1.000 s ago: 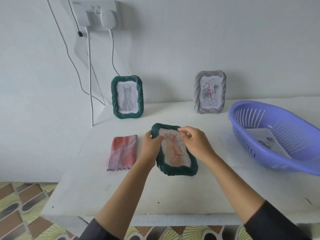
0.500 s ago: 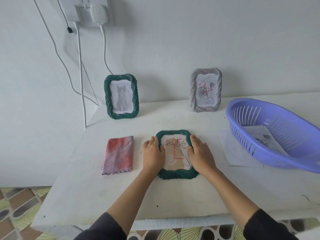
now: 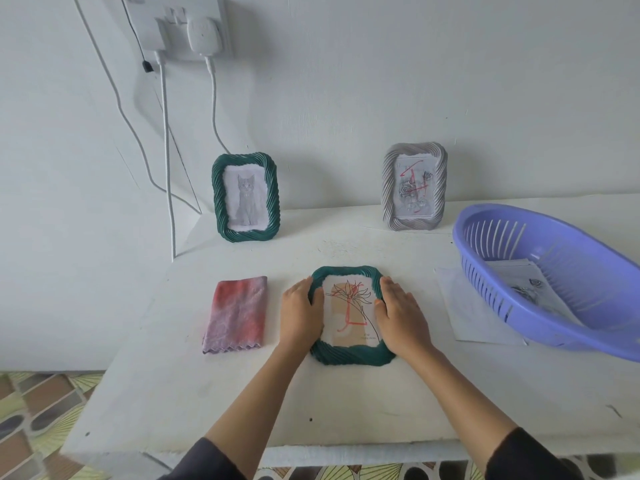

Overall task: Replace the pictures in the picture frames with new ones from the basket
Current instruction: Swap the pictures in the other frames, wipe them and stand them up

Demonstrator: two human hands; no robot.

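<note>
Pressing green frame (image 3: 349, 351) flat, both hands; caption print unreadable.

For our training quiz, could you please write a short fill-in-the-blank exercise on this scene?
1. The frame between both hands lies ____ on the table.
2. The upright green frame shows a ____.
3. The basket is coloured ____.
4. The cloth lies beside the ____ hand.

Missing words: flat; cat; purple; left

I see a folded pink cloth (image 3: 236, 314) on the white table (image 3: 242, 410) (zigzag hem nearest me), wall socket (image 3: 176, 22) above.
</note>
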